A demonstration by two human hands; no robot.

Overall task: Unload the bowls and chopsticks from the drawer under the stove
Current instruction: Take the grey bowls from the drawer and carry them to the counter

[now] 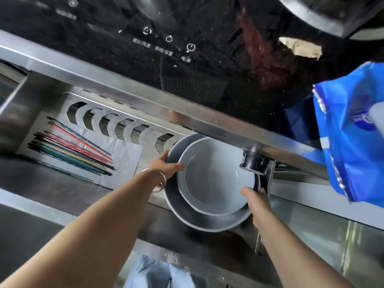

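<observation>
A light grey bowl sits nested inside a wider, darker grey bowl, both over the open steel drawer under the stove. My left hand grips the stack's left rim, thumb over the inner bowl's edge. My right hand holds the right rim, thumb on the inner bowl, fingers hidden behind. A bundle of coloured chopsticks lies at the drawer's left on a grey liner.
A slotted steel dish rack runs along the drawer's back. The black glass stove top with touch controls lies above. A blue plastic bag hangs at the right. A black knob juts out beside the bowls.
</observation>
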